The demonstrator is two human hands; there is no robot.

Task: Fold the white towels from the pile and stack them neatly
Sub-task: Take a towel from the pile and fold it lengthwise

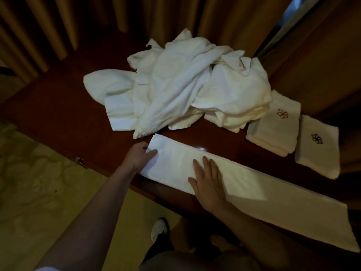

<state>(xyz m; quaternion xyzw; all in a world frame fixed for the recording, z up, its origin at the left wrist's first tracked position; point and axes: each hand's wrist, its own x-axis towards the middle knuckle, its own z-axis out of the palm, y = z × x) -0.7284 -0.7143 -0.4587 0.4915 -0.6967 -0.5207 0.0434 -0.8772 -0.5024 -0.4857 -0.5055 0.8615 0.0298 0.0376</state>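
A long white towel (244, 184), folded into a narrow strip, lies along the front edge of the dark wooden table (58, 114); its right end hangs past the edge. My left hand (139, 155) pinches the strip's left end, thumb on top. My right hand (208, 180) presses flat on the strip, fingers straight. Behind it sits a loose pile of white towels (179, 85). At the right lie two folded towels side by side: one with a red emblem (273, 124), one with a dark emblem (317, 149).
Tan curtains (58, 26) hang behind the table. A wooden panel (322, 55) rises at the right. Patterned carpet (39, 182) lies to the left, and my shoe (159, 228) shows below the table edge.
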